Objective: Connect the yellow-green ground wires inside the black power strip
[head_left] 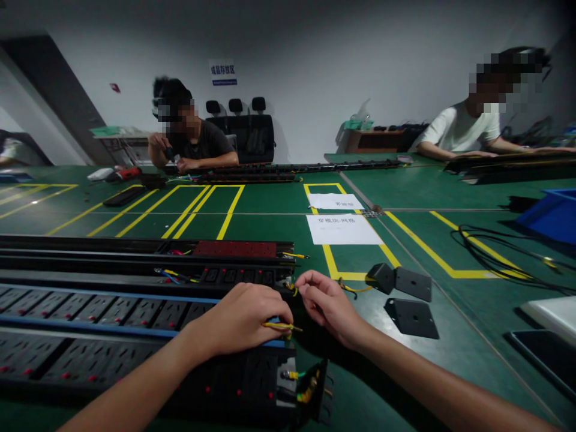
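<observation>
My left hand (pixel 245 315) rests over the end of a blue-edged power strip (pixel 103 311), fingers curled round a thin yellow wire (pixel 276 326) whose tip sticks out to the right. Just beyond, my right hand (pixel 330 303) is closed in a pinch at the end of the black power strip behind. A bit of yellow shows by its fingertips, but what they grip is hidden. Nearest me lies another black power strip (pixel 252 381) with red-lit-looking dots. From its end come a green-yellow wire (pixel 291 375) and a black end plate (pixel 321 390).
Black metal brackets (pixel 411 318) lie right of my hands. Beyond are paper sheets (pixel 344 230), a coiled black cable (pixel 486 252), a blue bin (pixel 551 216) and a phone-like dark slab (pixel 544 360). Two people (pixel 198 135) work across the green table (pixel 270 201).
</observation>
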A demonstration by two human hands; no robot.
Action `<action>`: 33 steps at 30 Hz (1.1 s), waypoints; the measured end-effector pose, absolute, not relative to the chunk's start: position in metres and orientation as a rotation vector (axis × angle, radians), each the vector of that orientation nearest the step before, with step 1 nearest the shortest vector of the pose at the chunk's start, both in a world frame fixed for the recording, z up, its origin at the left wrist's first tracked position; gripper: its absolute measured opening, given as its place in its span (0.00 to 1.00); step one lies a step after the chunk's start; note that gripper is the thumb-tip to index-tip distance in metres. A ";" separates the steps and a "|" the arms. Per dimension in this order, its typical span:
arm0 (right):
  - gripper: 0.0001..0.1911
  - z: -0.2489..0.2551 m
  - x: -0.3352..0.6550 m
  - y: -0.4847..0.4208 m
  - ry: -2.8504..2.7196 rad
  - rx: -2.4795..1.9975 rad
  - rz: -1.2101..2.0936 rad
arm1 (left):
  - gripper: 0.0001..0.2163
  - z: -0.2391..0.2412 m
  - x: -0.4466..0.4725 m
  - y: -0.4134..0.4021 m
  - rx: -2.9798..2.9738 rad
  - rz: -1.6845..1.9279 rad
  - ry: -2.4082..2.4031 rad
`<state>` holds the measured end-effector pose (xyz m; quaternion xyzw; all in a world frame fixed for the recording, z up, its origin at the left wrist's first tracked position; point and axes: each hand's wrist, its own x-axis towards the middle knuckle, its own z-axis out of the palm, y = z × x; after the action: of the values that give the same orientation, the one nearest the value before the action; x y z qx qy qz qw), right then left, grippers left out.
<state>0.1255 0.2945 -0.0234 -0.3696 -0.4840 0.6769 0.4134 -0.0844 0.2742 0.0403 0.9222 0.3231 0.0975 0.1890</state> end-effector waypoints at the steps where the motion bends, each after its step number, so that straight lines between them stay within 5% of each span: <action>1: 0.11 -0.023 0.125 0.294 -1.218 -0.934 1.703 | 0.06 0.040 -0.084 0.274 2.596 0.274 0.910; 33: 0.10 -0.023 0.125 0.296 -1.231 -0.907 1.705 | 0.05 0.040 -0.072 0.267 2.642 0.209 1.044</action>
<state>0.1246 0.2963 -0.0225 -0.3607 -0.4896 0.6781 0.4127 -0.0724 0.2667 0.0401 0.9176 0.3627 0.0726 0.1459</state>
